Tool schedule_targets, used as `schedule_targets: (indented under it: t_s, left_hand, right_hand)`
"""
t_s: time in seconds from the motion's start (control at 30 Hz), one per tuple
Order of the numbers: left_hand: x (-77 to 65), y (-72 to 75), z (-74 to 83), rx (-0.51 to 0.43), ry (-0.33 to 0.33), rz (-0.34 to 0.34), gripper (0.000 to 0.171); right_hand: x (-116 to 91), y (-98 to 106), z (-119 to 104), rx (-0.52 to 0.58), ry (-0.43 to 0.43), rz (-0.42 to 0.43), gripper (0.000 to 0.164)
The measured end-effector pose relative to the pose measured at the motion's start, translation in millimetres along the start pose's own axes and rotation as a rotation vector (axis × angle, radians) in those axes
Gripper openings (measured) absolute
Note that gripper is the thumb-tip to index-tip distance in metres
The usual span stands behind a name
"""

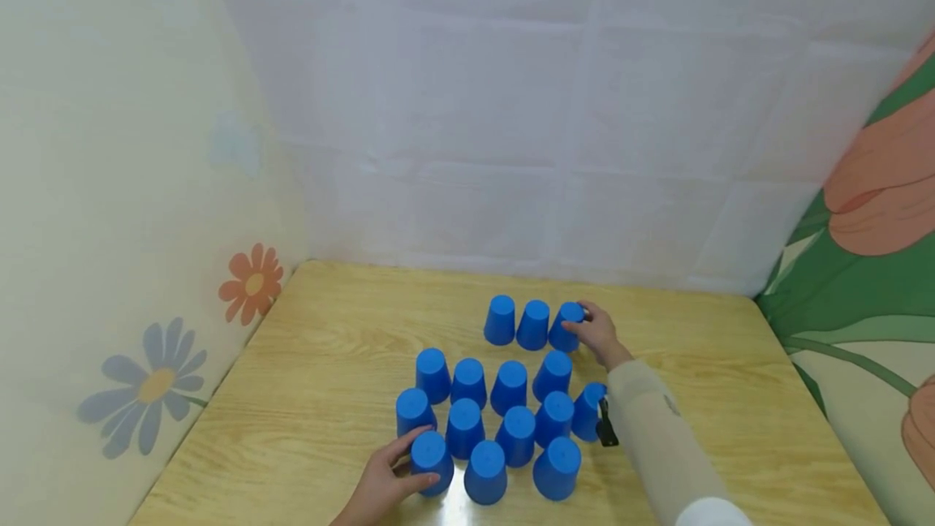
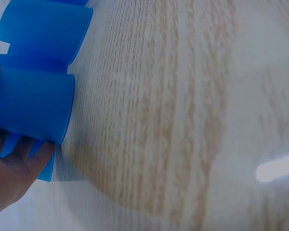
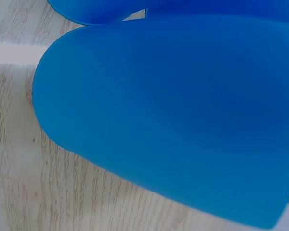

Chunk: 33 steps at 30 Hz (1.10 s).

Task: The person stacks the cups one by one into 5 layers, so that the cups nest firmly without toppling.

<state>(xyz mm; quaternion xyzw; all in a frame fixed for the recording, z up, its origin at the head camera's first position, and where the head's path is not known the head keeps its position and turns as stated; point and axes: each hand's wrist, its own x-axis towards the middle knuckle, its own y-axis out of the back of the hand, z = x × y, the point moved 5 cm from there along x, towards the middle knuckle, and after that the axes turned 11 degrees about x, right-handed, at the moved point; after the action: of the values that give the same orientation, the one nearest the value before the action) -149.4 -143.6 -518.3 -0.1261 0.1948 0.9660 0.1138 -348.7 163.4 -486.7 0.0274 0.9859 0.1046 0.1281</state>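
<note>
Upside-down blue plastic cups stand in rows on the wooden table. In the head view, my left hand (image 1: pixel 385 476) holds the front-left cup (image 1: pixel 429 465), thumb on its near side and fingers around its far side. The left wrist view shows this cup (image 2: pixel 31 103) with fingers on both sides. At the back, my right hand (image 1: pixel 601 336) grips the rightmost cup (image 1: pixel 561 338) of a row of three. Another cup (image 1: pixel 586 412) stands beside the right forearm, partly covered by a black strap end (image 1: pixel 605 426). A blue cup (image 3: pixel 173 115) fills most of the right wrist view.
Several more upside-down cups (image 1: pixel 509 388) stand closely grouped between the hands. Two cups (image 1: pixel 500 321) sit left of the right hand's cup. The wooden table (image 1: pixel 307 396) meets a white cloth backdrop (image 1: pixel 467 120) behind and flower-patterned panels (image 1: pixel 157 384) at both sides.
</note>
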Motion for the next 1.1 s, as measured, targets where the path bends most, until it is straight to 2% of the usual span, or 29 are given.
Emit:
schedule_targets:
  t_s: [0.27, 0.43, 0.7, 0.87, 1.1]
  left_hand:
    - [-0.7, -0.7, 0.2, 0.001, 0.012, 0.013, 0.067]
    - [-2.4, -0.9, 0.4, -0.022, 0.021, 0.005, 0.068]
    - [-2.3, 0.5, 0.2, -0.008, 0.022, 0.002, 0.068]
    - [-2.4, 4.1, 6.4, 0.005, -0.015, 0.006, 0.065]
    - [-6.0, 9.3, 17.6, 0.028, -0.071, -0.014, 0.064]
  right_hand:
    - [-3.1, 0.1, -6.2, 0.015, 0.065, -0.015, 0.058]
    - [-7.8, 0.8, -15.6, 0.013, 0.12, -0.03, 0.059]
    - [-14.0, 6.4, -31.8, -0.007, 0.16, -0.055, 0.06]
    - [-19.2, 13.1, -38.2, -0.023, 0.202, -0.074, 0.06]
    - [-29.5, 17.3, -35.2, -0.003, 0.251, -0.121, 0.06]
